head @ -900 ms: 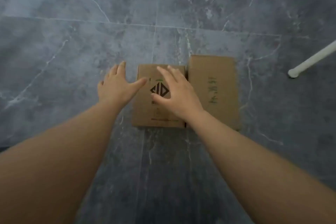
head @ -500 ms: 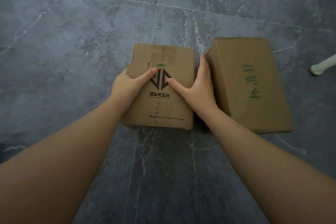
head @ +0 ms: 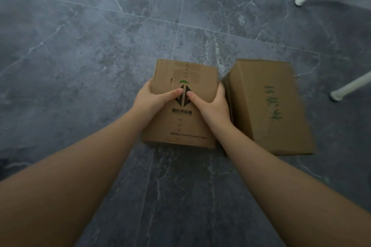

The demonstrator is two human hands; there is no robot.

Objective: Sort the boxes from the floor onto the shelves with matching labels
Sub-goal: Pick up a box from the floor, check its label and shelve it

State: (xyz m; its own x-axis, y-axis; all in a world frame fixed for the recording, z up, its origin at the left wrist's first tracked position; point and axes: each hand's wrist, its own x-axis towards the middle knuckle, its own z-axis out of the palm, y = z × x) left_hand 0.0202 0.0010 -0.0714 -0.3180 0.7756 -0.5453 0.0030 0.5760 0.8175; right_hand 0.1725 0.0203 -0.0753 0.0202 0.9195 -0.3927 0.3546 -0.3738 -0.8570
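A brown cardboard box with a black and green printed logo (head: 186, 126) sits at the middle of the view, over the grey floor. My left hand (head: 149, 99) grips its left side, thumb on the top face. On its right side my right hand (head: 211, 106) holds it the same way, thumb near the logo. Whether the box rests on the floor or is just off it, I cannot tell. A second cardboard box with green handwriting (head: 269, 106) lies on the floor right beside it, close to my right hand.
The floor is dark grey marbled tile (head: 80, 56) with pale seams. Two white shelf legs stand on it at the right, one far (head: 301, 0) and one nearer (head: 337, 94). A pale wall runs along the top right.
My hands went from hovering open over the logo box to gripping both its sides. The box now sits a little apart from the handwritten box, and the view has shifted.
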